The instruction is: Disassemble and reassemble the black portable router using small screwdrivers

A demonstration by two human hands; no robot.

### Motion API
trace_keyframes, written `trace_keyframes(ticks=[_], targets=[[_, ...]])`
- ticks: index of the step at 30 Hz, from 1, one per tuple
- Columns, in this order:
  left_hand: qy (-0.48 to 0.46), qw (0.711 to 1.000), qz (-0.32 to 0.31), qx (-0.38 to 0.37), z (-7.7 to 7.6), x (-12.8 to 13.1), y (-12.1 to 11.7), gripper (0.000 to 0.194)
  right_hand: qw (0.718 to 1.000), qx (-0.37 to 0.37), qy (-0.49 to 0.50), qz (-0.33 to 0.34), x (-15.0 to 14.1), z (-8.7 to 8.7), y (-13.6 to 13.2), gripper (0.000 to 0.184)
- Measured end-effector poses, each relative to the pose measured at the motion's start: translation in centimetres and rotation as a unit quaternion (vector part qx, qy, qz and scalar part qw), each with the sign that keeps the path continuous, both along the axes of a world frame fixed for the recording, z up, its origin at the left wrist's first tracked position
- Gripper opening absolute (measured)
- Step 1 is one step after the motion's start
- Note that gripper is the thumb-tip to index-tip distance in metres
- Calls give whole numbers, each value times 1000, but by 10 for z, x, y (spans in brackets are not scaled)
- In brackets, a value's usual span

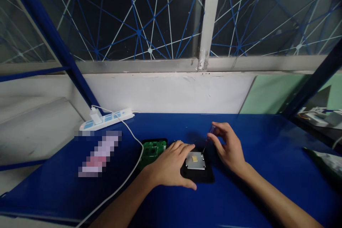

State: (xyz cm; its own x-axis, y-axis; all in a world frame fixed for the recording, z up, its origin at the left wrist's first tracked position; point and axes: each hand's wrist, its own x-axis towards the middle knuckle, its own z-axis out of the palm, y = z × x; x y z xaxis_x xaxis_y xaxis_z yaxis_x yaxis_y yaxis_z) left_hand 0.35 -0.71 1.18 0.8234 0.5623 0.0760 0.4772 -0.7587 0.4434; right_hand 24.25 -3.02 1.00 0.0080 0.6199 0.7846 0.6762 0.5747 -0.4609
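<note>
My right hand (227, 146) pinches the handle of a small screwdriver (210, 134). Its thin shaft slants down to the upper right corner of a silver metal plate (190, 162), which bears a yellowish square pad (195, 159). That plate sits in a black casing (208, 177) lying flat on the table. Across the casing's left side rests my left hand (171, 165), fingers stretched and thumb apart, steadying nothing between them. A green circuit board (152, 151) in a dark frame lies just left of it, partly behind the hand.
A white power strip (107, 119) with a plugged-in adapter (95, 115) stands at the back left. Its white cable (128, 178) runs over the blue table (165, 206) past the circuit board. A blurred-out item (100, 155) lies at left. Green-edged material (326, 162) is far right.
</note>
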Motion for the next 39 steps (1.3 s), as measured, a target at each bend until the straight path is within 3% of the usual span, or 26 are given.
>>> trace_keyframes(ticks=[9,27,39], targets=[[10,1000,1,25,-1,1,-1,107,999,-13,10,49,-1,-5,2,36],[4,999,-4,40,-2,2,-4,109,997,-43,24,61,-1,-6,2,36],[16,1000,-11,23,2,-1,-6,105,984,-78,122,102,-4,-6,-1,27]])
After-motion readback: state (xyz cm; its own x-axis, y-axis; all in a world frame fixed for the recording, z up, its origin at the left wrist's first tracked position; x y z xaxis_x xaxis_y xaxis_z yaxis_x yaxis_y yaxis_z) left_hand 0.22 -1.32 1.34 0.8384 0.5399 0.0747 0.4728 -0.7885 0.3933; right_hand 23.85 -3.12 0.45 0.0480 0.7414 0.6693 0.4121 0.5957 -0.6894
